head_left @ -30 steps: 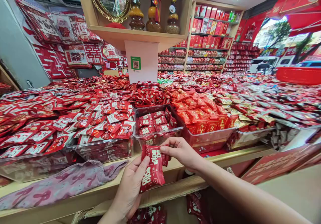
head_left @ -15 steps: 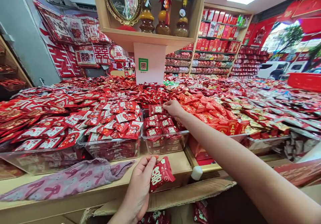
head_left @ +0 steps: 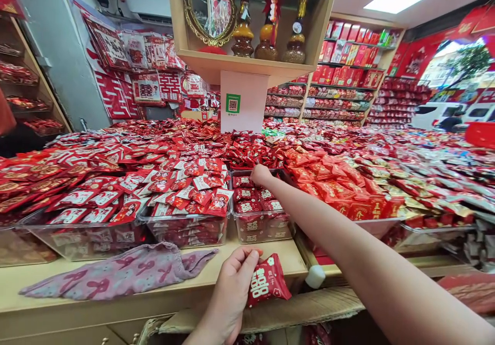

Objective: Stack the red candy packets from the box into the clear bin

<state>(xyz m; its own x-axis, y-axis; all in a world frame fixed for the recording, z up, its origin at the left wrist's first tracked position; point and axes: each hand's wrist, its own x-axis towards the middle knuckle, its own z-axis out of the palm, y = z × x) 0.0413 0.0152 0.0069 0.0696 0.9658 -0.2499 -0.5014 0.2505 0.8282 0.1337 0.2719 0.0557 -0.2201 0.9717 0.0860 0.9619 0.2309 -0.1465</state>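
Note:
My left hand [head_left: 234,285] pinches a red candy packet [head_left: 266,282] with a white double-happiness sign by its left edge, above the counter's front edge. My right hand [head_left: 262,176] reaches into a clear plastic bin [head_left: 266,231], low over the packets in it. Its fingers point away and are hidden, so whether they hold anything cannot be seen. Matching dark red packets [head_left: 247,194] lie in rows in that bin, in front of and beside the hand.
Bins of red-and-white packets [head_left: 193,190] stand to the left, orange-red packets [head_left: 344,190] to the right. A pink patterned cloth [head_left: 119,278] lies on the counter. Below is an open cardboard box [head_left: 301,311]. A shelf cabinet [head_left: 247,64] overhangs the back.
The view has shifted, moving the scene rightward. My right hand has gone from gripping a packet at the bin's back to lower in the bin, fingers now hidden. My left hand keeps its packet.

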